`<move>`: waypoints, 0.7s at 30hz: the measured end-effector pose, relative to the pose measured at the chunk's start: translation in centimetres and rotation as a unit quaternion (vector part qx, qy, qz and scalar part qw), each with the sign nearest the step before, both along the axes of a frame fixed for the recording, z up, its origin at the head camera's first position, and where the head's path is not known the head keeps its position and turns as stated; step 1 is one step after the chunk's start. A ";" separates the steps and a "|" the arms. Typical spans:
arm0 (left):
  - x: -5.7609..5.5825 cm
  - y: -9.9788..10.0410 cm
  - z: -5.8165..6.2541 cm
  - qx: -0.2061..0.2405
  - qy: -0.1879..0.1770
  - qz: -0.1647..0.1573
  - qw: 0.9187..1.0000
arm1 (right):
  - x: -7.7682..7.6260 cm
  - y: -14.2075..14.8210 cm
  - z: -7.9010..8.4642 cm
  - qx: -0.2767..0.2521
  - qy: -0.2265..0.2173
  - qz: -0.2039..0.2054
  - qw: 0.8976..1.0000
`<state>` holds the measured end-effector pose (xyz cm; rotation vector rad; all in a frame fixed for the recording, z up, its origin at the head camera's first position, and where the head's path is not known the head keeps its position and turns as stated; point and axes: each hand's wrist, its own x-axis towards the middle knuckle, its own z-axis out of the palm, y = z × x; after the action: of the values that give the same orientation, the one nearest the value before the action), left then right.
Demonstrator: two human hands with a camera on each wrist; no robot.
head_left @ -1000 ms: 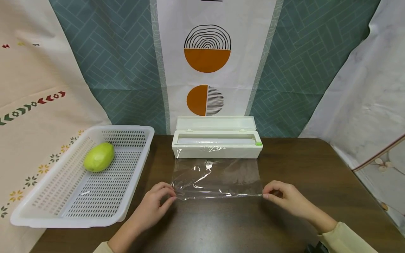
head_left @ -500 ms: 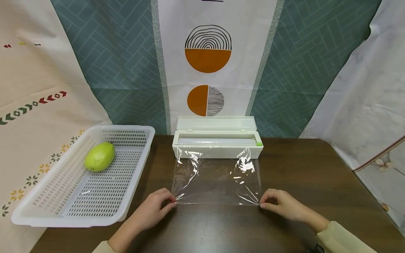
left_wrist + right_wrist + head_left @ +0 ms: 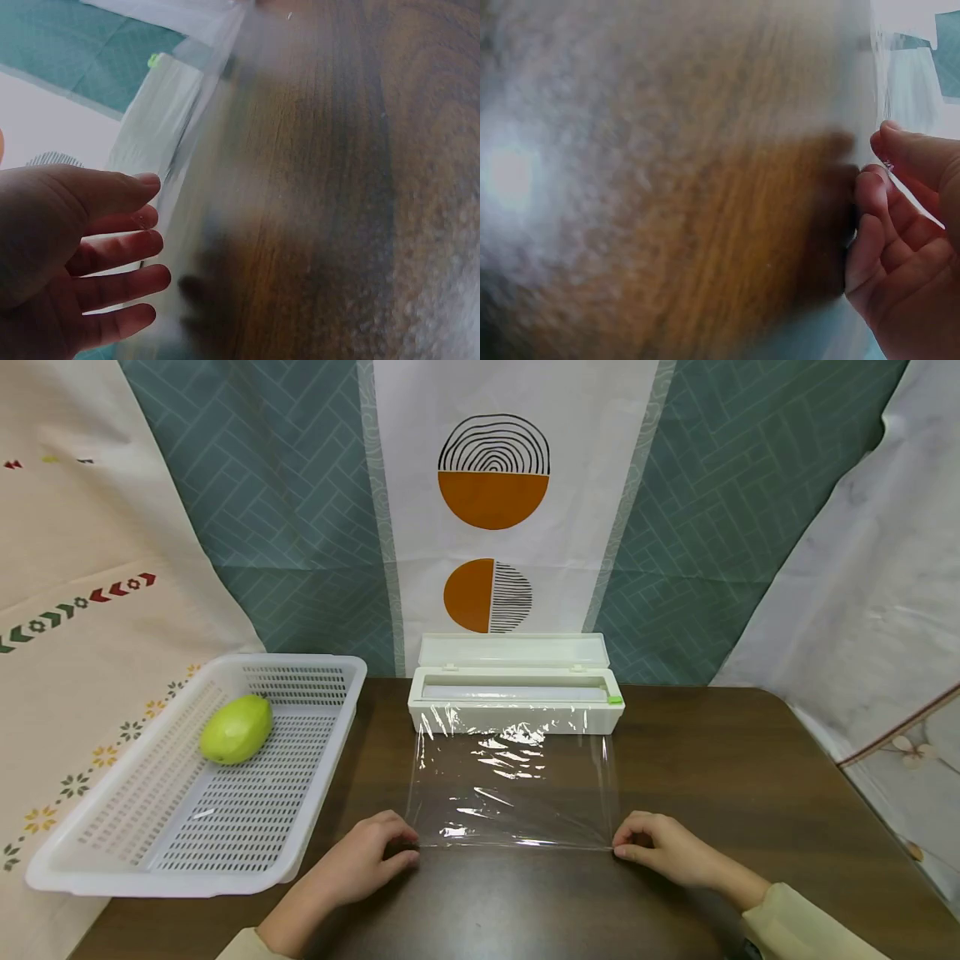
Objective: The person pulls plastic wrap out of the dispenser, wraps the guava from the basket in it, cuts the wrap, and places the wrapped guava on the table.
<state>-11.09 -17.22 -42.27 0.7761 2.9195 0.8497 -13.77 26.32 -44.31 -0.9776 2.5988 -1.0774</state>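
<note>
A clear sheet of plastic wrap (image 3: 517, 802) stretches forward from a white wrap dispenser (image 3: 517, 720), whose lid (image 3: 513, 650) stands raised at the back. At the sheet's near right corner, my right hand (image 3: 663, 847) pinches the wrap between thumb and index finger; its other fingers curl loosely in the right wrist view. My left hand (image 3: 367, 860) is beside the near left corner, thumb and index finger apart with a gap between them. The left wrist view shows the left fingers (image 3: 127, 289) spread and relaxed, close to the film's edge.
To the left, a white slotted basket (image 3: 318, 802) holds a yellow-green oval fruit (image 3: 237, 730). Everything is on a dark wooden table (image 3: 510, 918). Patterned cloths (image 3: 315, 510) hang behind it. A small green slider (image 3: 615, 700) sits at the dispenser's right end.
Both hands came slightly nearer the body, drawing the wrap out and flattening it. The left thumb and index finger have since parted at the corner; the right hand keeps its pinch.
</note>
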 end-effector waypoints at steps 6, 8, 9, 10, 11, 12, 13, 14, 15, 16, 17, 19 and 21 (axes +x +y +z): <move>0.1 -0.1 0.1 0.005 -0.009 -0.003 1.000 | 0.0 0.0 -0.4 -0.004 -0.003 -0.003 1.000; 0.2 -0.1 0.2 0.005 -0.008 0.002 1.000 | 0.1 -0.1 -0.4 -0.003 -0.008 -0.005 1.000; 0.3 -0.1 0.3 0.005 -0.008 0.006 1.000 | 0.1 -0.1 -0.4 -0.002 -0.012 -0.005 1.000; 0.3 -0.1 0.4 0.005 -0.007 0.008 1.000 | 0.1 -0.1 -0.4 -0.002 -0.015 -0.006 1.000; 0.3 0.0 0.5 0.005 -0.009 0.011 1.000 | 0.1 -0.1 -0.4 -0.001 -0.016 -0.008 1.000; 0.4 0.0 0.7 0.003 -0.010 0.016 1.000 | 0.2 -0.2 -0.4 -0.001 -0.018 -0.009 1.000; 0.4 0.1 0.8 0.001 -0.013 0.022 1.000 | 0.2 -0.2 -0.3 0.000 -0.020 -0.010 1.000; 0.4 0.1 0.9 0.000 -0.018 0.028 0.999 | 0.2 -0.2 -0.3 -0.001 -0.021 -0.011 1.000; 0.4 0.2 1.1 -0.003 -0.021 0.035 0.999 | 0.2 -0.2 -0.3 -0.001 -0.020 -0.011 1.000; 0.5 0.3 1.2 -0.006 -0.026 0.042 0.999 | 0.2 -0.3 -0.3 -0.003 -0.019 -0.012 1.000; 0.5 0.3 1.4 -0.008 -0.028 0.049 0.998 | 0.2 -0.3 -0.3 -0.004 -0.018 -0.013 1.000; 0.6 0.5 1.6 -0.015 -0.024 0.057 0.998 | 0.2 -0.2 -0.4 -0.006 -0.015 -0.014 1.000; 0.7 0.5 1.9 -0.018 -0.014 0.058 0.998 | 0.2 -0.2 -0.5 -0.009 -0.013 -0.014 1.000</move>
<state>-10.42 -16.68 -40.34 0.5930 2.9706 0.8045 -13.57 26.11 -44.79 -0.9289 2.5945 -1.1128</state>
